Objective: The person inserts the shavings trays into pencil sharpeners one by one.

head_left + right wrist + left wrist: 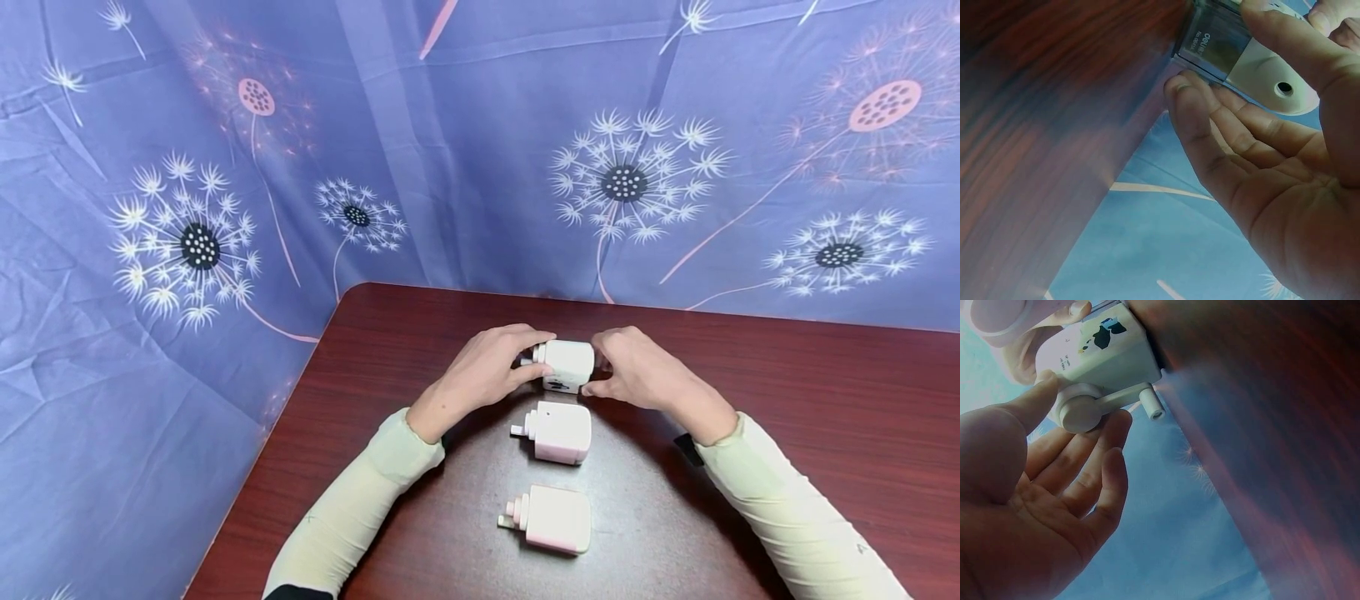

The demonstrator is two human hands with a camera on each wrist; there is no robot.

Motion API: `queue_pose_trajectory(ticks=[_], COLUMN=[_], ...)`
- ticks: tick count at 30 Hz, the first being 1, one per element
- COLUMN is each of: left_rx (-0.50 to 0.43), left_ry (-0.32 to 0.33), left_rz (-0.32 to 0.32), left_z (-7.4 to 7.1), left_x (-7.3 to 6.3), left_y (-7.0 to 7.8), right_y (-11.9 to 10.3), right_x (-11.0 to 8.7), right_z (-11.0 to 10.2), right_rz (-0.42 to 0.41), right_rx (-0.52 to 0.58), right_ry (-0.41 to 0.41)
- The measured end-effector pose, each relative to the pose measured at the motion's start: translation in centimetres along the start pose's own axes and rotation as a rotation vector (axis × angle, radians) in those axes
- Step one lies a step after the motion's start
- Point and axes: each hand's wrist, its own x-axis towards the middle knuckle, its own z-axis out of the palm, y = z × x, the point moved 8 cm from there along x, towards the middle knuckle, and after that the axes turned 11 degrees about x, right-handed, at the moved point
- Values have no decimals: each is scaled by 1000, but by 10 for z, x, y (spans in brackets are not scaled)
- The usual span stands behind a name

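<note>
A white crank pencil sharpener lies on its side at the far end of a row of three. My left hand grips its crank end, thumb on one side and fingers on the other. At the opposite end, my right hand holds the body between thumb and fingers. The left wrist view shows the sharpener's crank handle and a dark printed picture. In the right wrist view its clear shavings drawer and a round pencil hole are visible.
Two pale pink-white pencil sharpeners lie nearer me: one in the middle, another at the front, cranks pointing left. All stand on a dark red wooden table. Blue dandelion-print cloth hangs behind and to the left.
</note>
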Motion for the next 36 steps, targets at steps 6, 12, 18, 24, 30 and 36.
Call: queue_pose_trajectory(ticks=[6,12,18,24,30,36], left_rx=[0,-4,6,-3,-8,-2], left_ry=[-7,5,6,8,15,8], left_rz=[-5,5,5,6,8,5], left_z=[0,-1,-1,-1,-1,-1], left_x=[-1,-1,-2,-2,-2,-1], left_y=[1,1,2,1,1,0], right_y=[-2,-3,-4,-4,-4,-4], right_x=[1,2,3,3,6,5], right_z=[3,4,4,5,6,5], right_rz=[-13,-31,-35,-40,-52,-60], right_rx=[-17,-37,-17,-1,0,0], right_ry=[3,22,38,49,60,64])
